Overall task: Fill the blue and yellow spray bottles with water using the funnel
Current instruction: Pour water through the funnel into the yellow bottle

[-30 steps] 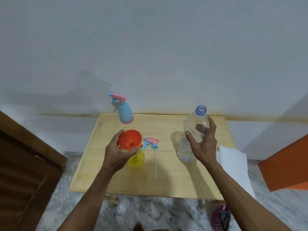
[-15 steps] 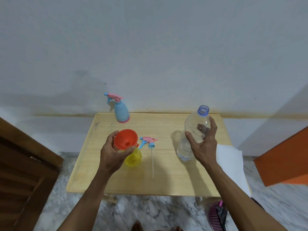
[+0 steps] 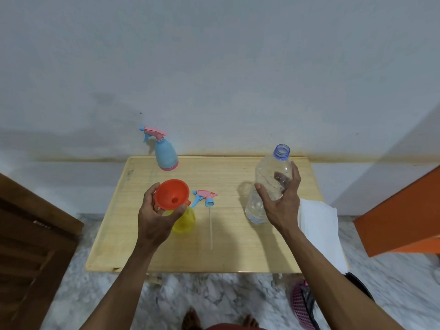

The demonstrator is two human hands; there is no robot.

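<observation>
An orange funnel [image 3: 172,194] sits in the mouth of the yellow spray bottle [image 3: 184,220], which stands on the wooden table [image 3: 228,246]. My left hand [image 3: 154,217] grips the funnel's neck and the bottle top. The yellow bottle's pink-and-blue spray head [image 3: 205,197] with its long tube lies on the table just to the right. My right hand [image 3: 282,201] holds a clear uncapped water bottle [image 3: 271,184], tilted slightly, with a little water at its base. The blue spray bottle [image 3: 165,152] stands capped at the table's back left.
A white cloth [image 3: 319,232] hangs over the table's right edge. An orange panel [image 3: 402,210] stands at the right, a brown wooden door [image 3: 31,246] at the left. A pink basket [image 3: 301,303] lies on the marble floor by my feet.
The view drifted slightly; both hands keep their hold. The water bottle has risen a little off the table and tilts slightly.
</observation>
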